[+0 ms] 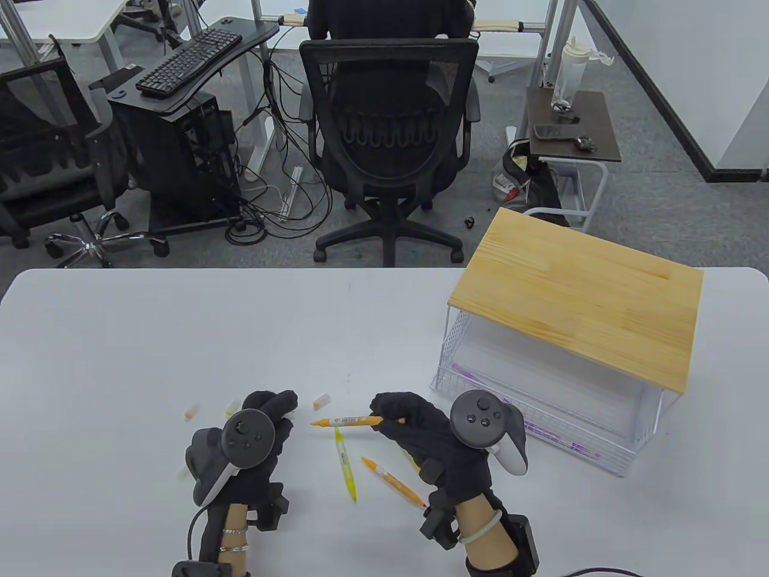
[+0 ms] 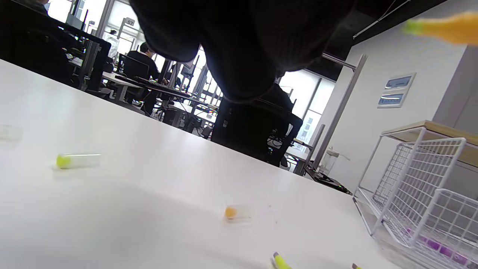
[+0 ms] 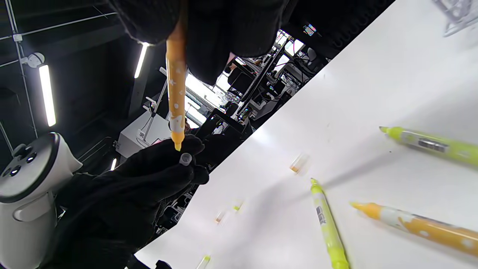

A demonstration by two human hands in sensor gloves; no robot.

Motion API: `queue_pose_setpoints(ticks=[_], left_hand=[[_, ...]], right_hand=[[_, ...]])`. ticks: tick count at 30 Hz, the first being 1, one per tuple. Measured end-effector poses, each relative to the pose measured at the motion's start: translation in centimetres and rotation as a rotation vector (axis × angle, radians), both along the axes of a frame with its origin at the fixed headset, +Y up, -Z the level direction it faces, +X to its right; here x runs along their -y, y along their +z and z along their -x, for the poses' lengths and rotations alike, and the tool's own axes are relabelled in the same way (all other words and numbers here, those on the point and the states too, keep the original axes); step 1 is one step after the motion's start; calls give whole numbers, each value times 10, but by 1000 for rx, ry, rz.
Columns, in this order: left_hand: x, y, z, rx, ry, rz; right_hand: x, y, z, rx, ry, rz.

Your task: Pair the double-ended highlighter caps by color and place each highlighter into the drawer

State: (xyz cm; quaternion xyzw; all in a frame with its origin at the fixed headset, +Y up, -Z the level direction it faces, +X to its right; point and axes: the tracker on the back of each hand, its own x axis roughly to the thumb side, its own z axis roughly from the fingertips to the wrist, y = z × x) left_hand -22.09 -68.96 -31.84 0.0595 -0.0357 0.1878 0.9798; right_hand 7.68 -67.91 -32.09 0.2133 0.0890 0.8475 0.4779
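Note:
My right hand [image 1: 384, 416] grips an orange highlighter [image 1: 348, 421] and holds it level above the table, bare tip pointing left. In the right wrist view that tip [image 3: 177, 144] hangs just above a small clear cap [image 3: 185, 159] pinched in my left hand [image 3: 164, 168]. In the table view my left hand [image 1: 287, 413] is curled just left of the tip. On the table lie a yellow highlighter [image 1: 345, 463] and a second orange highlighter [image 1: 393, 481], both uncapped. Loose caps lie around: an orange one [image 1: 321, 401], a yellow one [image 1: 231, 407] and another orange one [image 1: 191, 412].
At the right stands a white wire rack with a wooden top [image 1: 577, 300]; its drawer [image 1: 625, 460] is pulled out, with purple highlighters inside. Another yellow highlighter [image 3: 433, 145] lies mostly under my right hand. A black office chair [image 1: 390, 120] stands beyond the table's far edge.

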Motion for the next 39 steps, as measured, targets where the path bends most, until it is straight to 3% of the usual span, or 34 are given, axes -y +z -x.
queue_pose_setpoints(ticks=[15, 23, 28, 39], left_hand=[[-7, 6, -16, 194, 67, 27], [-16, 14, -19, 295, 82, -4], [-26, 24, -31, 228, -16, -115], [-23, 28, -50, 235, -150, -145]], right_hand=[[8, -7, -3, 2, -14, 46], [5, -2, 0, 124, 191, -63], [6, -1, 4, 117, 218, -66], [9, -6, -3, 59, 173, 4]])
